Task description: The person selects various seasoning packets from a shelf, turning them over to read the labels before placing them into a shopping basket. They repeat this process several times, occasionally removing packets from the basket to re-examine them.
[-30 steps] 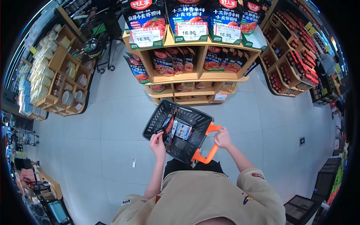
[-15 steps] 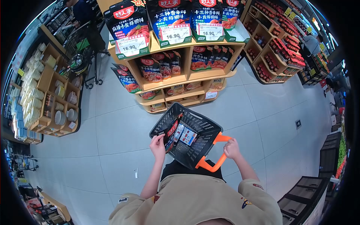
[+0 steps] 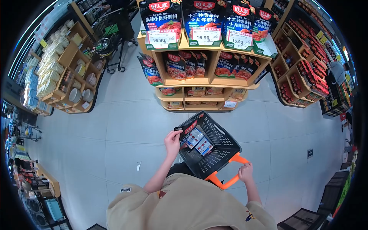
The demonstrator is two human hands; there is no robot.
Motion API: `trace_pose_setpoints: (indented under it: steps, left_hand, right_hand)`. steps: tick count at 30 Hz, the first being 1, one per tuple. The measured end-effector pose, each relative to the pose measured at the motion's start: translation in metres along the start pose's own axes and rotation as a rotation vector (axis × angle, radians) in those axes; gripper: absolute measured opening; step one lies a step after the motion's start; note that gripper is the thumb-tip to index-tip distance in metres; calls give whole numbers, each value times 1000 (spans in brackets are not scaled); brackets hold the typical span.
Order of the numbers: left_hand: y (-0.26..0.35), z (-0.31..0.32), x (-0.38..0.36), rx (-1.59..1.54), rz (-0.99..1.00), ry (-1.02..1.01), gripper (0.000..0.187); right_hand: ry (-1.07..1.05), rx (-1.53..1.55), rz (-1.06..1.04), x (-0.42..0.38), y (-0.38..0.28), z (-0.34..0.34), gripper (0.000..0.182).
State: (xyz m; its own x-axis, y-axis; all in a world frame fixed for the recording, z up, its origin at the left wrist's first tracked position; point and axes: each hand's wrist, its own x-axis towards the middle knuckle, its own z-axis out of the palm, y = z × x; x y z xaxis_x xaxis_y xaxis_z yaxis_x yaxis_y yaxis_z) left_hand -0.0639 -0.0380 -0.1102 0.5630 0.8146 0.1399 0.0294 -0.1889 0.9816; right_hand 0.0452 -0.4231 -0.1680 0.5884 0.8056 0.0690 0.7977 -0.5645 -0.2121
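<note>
My right hand (image 3: 245,172) is wrapped round the orange handle (image 3: 226,183) of a black shopping basket (image 3: 218,143). At the basket's left side, my left hand (image 3: 172,141) pinches the top corner of a black seasoning pouch (image 3: 191,127) with a red logo. The pouch stands tilted inside the basket, against its left wall. Beside it, on the basket's bottom, lies a package with white and blue printed panels (image 3: 204,146).
Ahead stands a wooden shelf (image 3: 168,81) with pouches and 16.90 price cards. More shelves (image 3: 73,48) are at the left, and red-packed goods (image 3: 312,78) at the right. A person's legs (image 3: 128,30) show beside a cart (image 3: 109,46).
The view has shifted, and the shelf now appears further right. In the frame, the basket and both hands sit further right. The pouch is lower in the basket, still pinched by my left hand.
</note>
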Motion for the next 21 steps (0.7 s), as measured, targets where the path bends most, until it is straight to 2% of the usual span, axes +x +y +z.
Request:
trace_pose_setpoints:
  steps: [6, 8, 10, 12, 21]
  left_hand:
    - [5, 9, -5, 39, 17, -48, 11]
    - [4, 13, -6, 70, 15, -78, 11]
    - [5, 18, -9, -3, 35, -104, 12]
    - [10, 19, -8, 57, 24, -141, 12]
    - [14, 21, 2, -64, 17, -191, 12]
  right_hand:
    - [40, 36, 120, -34, -12, -3, 20]
    - [55, 37, 230, -49, -13, 4, 20]
    - [64, 38, 252, -59, -17, 4, 21]
    - [79, 37, 276, -65, -22, 3, 21]
    - [145, -56, 508, -68, -92, 17, 23]
